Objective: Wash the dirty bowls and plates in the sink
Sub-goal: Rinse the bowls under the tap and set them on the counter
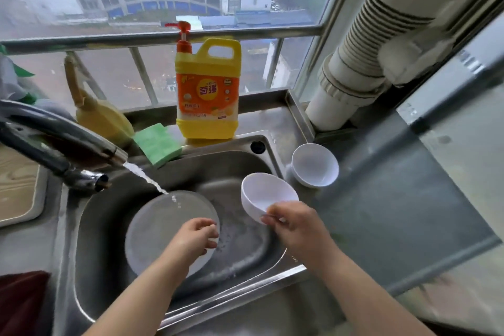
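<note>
Both forearms reach over the sink [81,226]. We note the left hand [195,236], fingers curled, gripping the right rim of a plate [161,224] held in the basin under the faucet [68,142] stream. Our right hand [289,222] pinches the near rim of a tilted bowl [266,198] above the basin. Second bowl [315,165] rests on the counter [395,199], right of the sink.

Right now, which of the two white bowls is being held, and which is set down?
The bowl over the sink is held, tilted, by the right hand. The other bowl sits alone on the counter.
</note>
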`<state>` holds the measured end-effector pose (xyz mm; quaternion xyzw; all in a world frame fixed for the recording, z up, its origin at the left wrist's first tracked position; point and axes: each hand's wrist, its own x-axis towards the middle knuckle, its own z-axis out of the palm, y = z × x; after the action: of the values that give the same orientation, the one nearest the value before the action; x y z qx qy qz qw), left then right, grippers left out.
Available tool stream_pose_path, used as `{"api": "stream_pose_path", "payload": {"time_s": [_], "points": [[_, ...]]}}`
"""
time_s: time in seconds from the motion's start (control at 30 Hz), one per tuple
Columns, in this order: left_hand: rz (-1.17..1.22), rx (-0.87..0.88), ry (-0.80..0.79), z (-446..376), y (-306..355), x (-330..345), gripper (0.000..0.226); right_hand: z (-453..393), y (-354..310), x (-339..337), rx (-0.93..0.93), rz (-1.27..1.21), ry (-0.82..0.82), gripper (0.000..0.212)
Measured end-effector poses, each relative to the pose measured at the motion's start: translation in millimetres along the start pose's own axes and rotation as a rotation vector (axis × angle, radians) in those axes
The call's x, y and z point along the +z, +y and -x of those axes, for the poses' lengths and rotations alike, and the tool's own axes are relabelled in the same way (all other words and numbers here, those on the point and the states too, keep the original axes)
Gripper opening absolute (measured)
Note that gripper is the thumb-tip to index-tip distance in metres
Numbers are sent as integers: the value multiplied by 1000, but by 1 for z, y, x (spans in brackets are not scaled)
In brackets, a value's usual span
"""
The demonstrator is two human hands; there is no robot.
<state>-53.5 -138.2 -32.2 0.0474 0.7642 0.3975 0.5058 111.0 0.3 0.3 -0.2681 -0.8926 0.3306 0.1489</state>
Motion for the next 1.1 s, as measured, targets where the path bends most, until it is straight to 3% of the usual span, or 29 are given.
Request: {"api": "stream_pose_path", "payload": {"time_s": [0.1,0.3,0.6,0.87,1.1], "points": [[35,99,23,1,11,8,16,-5,22,-31,-78,132,173,19],[37,173,-57,-4,35,34,14,-33,68,-60,30,210,304,20],[-11,199,-35,-9,39,29,14,-41,95,-39,176,240,235,14],[-2,148,23,-14,23,7,16,-42,102,-35,65,477,79,26],[86,114,107,-16,2,-28,16,-43,105,-30,79,438,135,18]]}}
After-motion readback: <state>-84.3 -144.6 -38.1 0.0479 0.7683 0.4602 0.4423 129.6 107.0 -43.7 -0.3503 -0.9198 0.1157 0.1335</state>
